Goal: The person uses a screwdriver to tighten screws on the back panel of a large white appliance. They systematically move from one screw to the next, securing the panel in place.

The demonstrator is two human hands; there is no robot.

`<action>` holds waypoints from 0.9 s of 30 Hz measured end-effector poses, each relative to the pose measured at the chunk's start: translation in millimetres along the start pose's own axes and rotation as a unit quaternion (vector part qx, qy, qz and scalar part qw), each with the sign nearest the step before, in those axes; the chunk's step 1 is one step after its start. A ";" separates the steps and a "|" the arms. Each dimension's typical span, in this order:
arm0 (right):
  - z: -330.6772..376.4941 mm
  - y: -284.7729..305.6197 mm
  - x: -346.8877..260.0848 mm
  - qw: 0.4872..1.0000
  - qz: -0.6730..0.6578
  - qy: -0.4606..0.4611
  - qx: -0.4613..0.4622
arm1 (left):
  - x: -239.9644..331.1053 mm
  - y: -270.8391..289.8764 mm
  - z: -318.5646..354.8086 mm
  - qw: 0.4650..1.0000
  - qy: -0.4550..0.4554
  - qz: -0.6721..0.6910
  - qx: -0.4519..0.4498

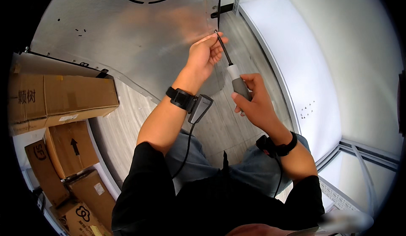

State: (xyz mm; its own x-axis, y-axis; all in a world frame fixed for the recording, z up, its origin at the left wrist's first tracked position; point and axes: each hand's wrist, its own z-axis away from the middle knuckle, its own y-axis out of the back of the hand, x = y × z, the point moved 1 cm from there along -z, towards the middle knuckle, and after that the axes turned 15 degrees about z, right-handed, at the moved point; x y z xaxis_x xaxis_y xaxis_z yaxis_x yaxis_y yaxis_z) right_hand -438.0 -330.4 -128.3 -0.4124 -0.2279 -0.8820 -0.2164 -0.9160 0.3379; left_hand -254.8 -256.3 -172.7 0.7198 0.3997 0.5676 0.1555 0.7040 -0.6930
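Blk shirt [220, 206] nearest, R hand [256, 102] grips screwdriver [240, 87] nr panel [127, 37]

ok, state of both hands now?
Left hand: at the tip of the screwdriver; grip can't be told.
Right hand: closed, holding its grey handle.

Metal panel [139, 37] and white shelf [292, 62] flank a passable floor gap [245, 45].

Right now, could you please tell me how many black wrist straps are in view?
2: the left strap circles the left wrist, and the right strap circles the right wrist, near the right grip, which holds the grey screwdriver.
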 end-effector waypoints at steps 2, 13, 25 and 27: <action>-0.6 -1.9 -1.6 1.000 -0.010 -0.001 -0.001 | 1.9 -1.3 0.8 1.000 -0.001 -0.013 -0.001; -4.3 -17.7 11.5 0.999 -0.036 0.022 -0.007 | -1.1 6.5 -7.6 0.999 -0.016 -0.027 -0.007; -13.8 -15.3 15.0 0.998 -0.064 -0.009 -0.019 | -4.5 7.4 -9.8 0.999 -0.029 -0.017 -0.006; -14.4 -17.3 14.9 0.996 -0.087 -0.012 -0.033 | -5.2 7.9 -9.2 0.999 -0.031 -0.013 -0.003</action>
State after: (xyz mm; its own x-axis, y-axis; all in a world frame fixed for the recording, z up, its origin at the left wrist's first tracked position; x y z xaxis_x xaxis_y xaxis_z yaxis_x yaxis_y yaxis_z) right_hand -427.6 -322.7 -152.1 -0.3952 -0.0572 -0.9168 -0.2287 -0.9605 0.1585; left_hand -251.1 -258.2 -185.2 0.6725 0.4165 0.6117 0.1784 0.7110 -0.6802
